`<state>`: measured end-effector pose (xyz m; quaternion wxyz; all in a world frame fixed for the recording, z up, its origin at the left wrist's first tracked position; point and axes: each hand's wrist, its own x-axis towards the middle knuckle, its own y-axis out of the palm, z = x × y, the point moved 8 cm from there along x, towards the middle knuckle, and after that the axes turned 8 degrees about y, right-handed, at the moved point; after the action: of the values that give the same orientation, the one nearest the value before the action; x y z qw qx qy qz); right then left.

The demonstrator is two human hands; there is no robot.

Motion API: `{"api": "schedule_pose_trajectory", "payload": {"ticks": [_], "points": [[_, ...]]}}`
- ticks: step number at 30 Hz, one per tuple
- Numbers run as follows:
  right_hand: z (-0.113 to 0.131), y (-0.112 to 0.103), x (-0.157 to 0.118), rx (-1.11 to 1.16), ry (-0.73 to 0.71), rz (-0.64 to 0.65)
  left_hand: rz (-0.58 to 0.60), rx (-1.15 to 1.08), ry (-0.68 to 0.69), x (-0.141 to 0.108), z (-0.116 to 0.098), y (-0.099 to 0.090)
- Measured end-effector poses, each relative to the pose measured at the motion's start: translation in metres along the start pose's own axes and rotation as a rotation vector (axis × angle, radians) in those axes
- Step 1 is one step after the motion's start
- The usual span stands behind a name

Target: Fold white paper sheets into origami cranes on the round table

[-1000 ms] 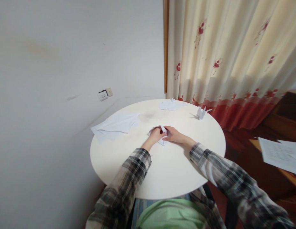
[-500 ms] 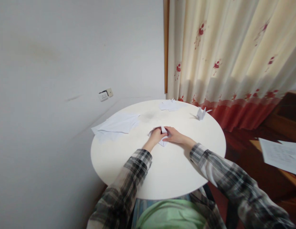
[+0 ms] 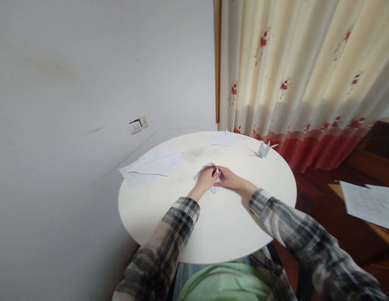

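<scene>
A small piece of folded white paper lies on the round white table, partly covered by my hands. My left hand is closed on its left side, the fingers reaching over its upper part. From the right, my right hand grips the paper's other edge, thumb and fingers curled in. The two hands almost meet over the paper. A flap stands raised at its far side; the rest of the folds are hidden under my fingers.
A folded paper crane stands near the table's right edge. A stack of white sheets lies at the left, and smaller paper pieces at the far edge. The wall borders the table's left; a curtain hangs behind.
My left fingers have shifted slightly over the paper. The flap at its far side now stands wider and higher. My right hand is almost where it was.
</scene>
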<state>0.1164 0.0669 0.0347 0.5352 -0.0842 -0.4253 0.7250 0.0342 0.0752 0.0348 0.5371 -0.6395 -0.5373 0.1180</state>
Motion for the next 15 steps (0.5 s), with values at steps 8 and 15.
{"api": "schedule_pose_trajectory", "payload": {"ticks": [8,15], "points": [[-0.0020,0.0004,-0.0003,-0.033,0.032,0.035,0.053,0.090,-0.053,0.0010,0.0036,0.0022],[-0.0047,0.0007,0.0005,-0.039,0.029,0.030,0.049,0.013,-0.061,0.0011,0.0065,0.0045]]}}
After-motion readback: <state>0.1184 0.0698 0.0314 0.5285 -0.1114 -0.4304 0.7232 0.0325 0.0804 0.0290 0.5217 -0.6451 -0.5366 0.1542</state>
